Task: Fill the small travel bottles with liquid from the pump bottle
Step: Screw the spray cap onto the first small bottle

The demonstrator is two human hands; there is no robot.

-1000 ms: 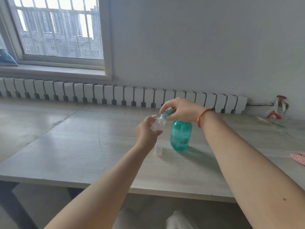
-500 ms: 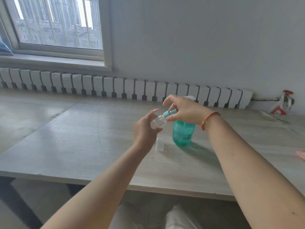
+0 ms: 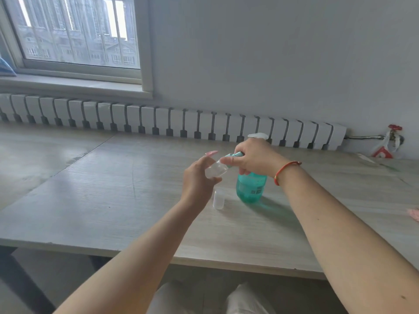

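I am seated at a pale wooden table with both bare arms reaching forward. My left hand curls around a small clear travel bottle, lifted off the table and tipped so its mouth faces the spout of the teal pump bottle, which stands upright on the table just to the right. My right hand sits on top of the pump head, fingers bent over and pinching it, so I cannot see how far down the pump is pressed. The spout tip appears to touch or sit just at the clear bottle's mouth, though the exact fit is too small to tell. A second small white travel bottle stands on the table directly below my left hand, close beside the pump bottle. The main risk, as I judge it, is liquid missing the narrow mouth if my left hand drifts or the spout shifts as I press, dripping onto the table or the bottle beneath. Pressing off-centre could also tilt the pump bottle, and my left wrist could knock over the standing bottle.
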